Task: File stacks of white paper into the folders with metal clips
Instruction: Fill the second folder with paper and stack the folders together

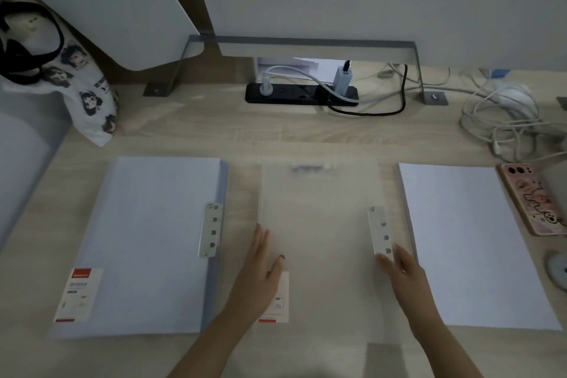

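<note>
A clear plastic folder (319, 209) lies flat in the middle of the desk, its metal clip (379, 230) along its right edge. My left hand (260, 273) rests flat on the folder's lower left part, fingers together, beside its red-and-white label (277, 304). My right hand (405, 270) lies open at the folder's right edge, fingertips touching the clip's lower end. A pale blue folder (147, 239) with its own metal clip (211, 230) lies to the left. A stack of white paper (472, 242) lies to the right.
A phone in a pink case (534, 196) lies right of the paper. Tangled white cables (506, 123) sit at the back right, a black power strip (302, 93) at the back middle. A printed cloth bag (89, 92) stands back left.
</note>
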